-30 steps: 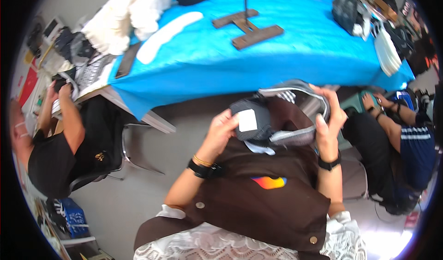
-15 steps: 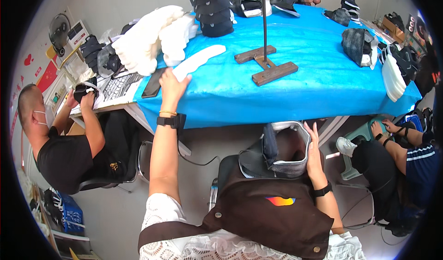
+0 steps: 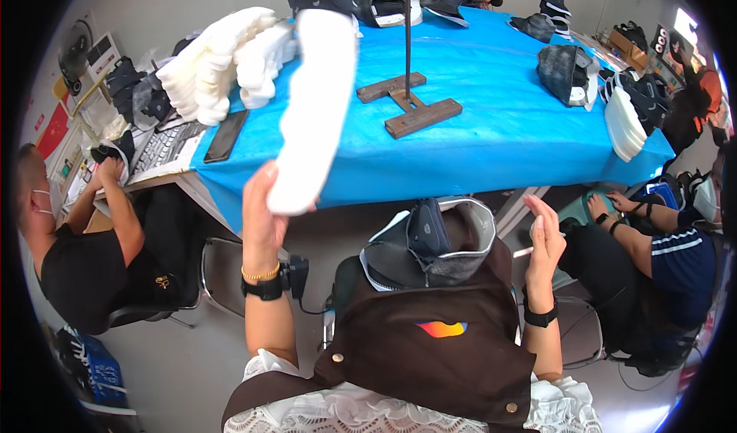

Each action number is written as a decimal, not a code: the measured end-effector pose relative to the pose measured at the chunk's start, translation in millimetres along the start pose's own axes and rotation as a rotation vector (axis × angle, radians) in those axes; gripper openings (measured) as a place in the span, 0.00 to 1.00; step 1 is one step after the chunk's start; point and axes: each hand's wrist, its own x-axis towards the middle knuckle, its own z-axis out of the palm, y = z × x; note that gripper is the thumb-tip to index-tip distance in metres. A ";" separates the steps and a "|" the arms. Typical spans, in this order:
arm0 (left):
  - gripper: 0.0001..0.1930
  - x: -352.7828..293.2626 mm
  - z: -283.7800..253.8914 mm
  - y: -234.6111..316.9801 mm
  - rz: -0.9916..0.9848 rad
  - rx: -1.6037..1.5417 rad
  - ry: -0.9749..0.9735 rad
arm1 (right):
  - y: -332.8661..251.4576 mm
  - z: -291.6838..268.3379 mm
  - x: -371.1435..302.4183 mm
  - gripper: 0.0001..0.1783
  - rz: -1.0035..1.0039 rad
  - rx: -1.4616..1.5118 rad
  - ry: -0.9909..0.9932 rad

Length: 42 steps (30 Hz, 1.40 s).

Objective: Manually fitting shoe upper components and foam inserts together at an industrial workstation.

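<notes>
In the head view, the near end of a white foam strip (image 3: 318,103) is gripped by the left hand's (image 3: 262,206) fingers, above the near-left edge of the blue-covered desk (image 3: 507,107). The right hand's (image 3: 543,241) fingers are extended, apparently empty, beside a dark fabric piece (image 3: 464,266). The strip is best supported against bending.

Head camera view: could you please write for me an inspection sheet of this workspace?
Surface: blue table covering.
Things: left hand holds white curved strip; dark fabric piece lies on the lap.
Clutter: stacked white strips, dark flat slab, wooden stand with upright rod.
Hands: left closed on the strip; right hand open beside the fabric piece.
Cables: black cable near the left wrist.
Surroundings: co-worker seated at left, another at right; fan at far left.
</notes>
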 end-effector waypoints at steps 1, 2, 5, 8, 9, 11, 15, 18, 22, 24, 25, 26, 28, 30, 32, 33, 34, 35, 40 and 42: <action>0.23 -16.0 5.4 -2.6 -0.180 -0.175 -0.105 | -15.5 1.8 2.5 0.25 -0.028 0.075 -0.067; 0.24 -31.1 8.2 -9.5 -0.258 -0.251 -0.162 | -31.0 4.8 4.0 0.28 0.002 0.254 -0.174; 0.23 -59.2 27.9 -27.1 -0.408 -0.278 -0.403 | -79.9 27.5 1.8 0.43 -0.003 0.777 -0.416; 0.19 -68.3 51.8 -35.0 -0.575 -0.130 -0.507 | -79.8 42.2 -17.9 0.46 0.178 0.908 -0.377; 0.19 -69.6 55.2 -38.8 -0.576 -0.139 -0.510 | -86.2 42.4 -9.1 0.42 0.215 0.962 -0.451; 0.17 -74.1 58.5 -48.6 -0.423 -0.007 -0.600 | -86.0 51.2 -14.8 0.38 0.313 0.970 -0.195; 0.28 -83.7 71.2 -60.2 -0.463 -0.053 -0.422 | -61.5 57.0 -27.3 0.25 -0.207 0.286 -0.032; 0.29 -93.7 68.6 -65.8 -0.386 0.012 -0.523 | -53.1 64.5 -37.5 0.35 -0.524 0.043 -0.133; 0.42 -97.1 65.0 -73.4 -0.389 -0.183 -0.583 | -51.2 65.3 -38.6 0.36 -0.538 -0.051 -0.115; 0.51 -98.3 67.4 -71.7 -0.444 -0.270 -0.572 | -55.0 63.2 -37.5 0.35 -0.593 -0.118 -0.136; 0.53 -98.2 70.2 -71.2 -0.369 -0.227 -0.553 | -56.4 63.9 -38.0 0.35 -0.646 -0.187 -0.153; 0.56 -98.3 71.9 -70.3 -0.295 -0.183 -0.532 | -55.7 67.1 -40.5 0.33 -0.632 -0.210 -0.141; 0.53 -98.5 74.7 -67.9 -0.282 -0.104 -0.520 | -57.2 64.4 -40.8 0.32 -0.650 -0.245 -0.164; 0.47 -98.5 78.3 -64.3 -0.298 -0.039 -0.473 | -54.8 62.2 -41.1 0.32 -0.670 -0.280 -0.184; 0.45 -99.6 82.3 -63.2 -0.292 -0.047 -0.441 | -46.2 61.8 -43.2 0.30 -0.699 -0.273 -0.219; 0.44 -100.2 82.2 -62.6 -0.289 -0.052 -0.410 | -44.8 61.3 -45.8 0.30 -0.705 -0.268 -0.223; 0.44 -101.0 80.1 -64.1 -0.285 -0.052 -0.403 | -43.9 60.3 -49.5 0.30 -0.669 -0.149 -0.255; 0.44 -102.1 77.2 -67.3 -0.216 -0.012 -0.429 | -43.8 60.6 -51.0 0.31 -0.632 -0.030 -0.286; 0.42 -107.3 74.5 -62.4 -0.060 0.175 -0.546 | -70.8 56.4 -43.1 0.49 -0.062 0.546 -0.350; 0.41 -105.5 70.0 -63.9 -0.015 0.229 -0.544 | -65.5 51.6 -44.6 0.49 0.019 0.531 -0.466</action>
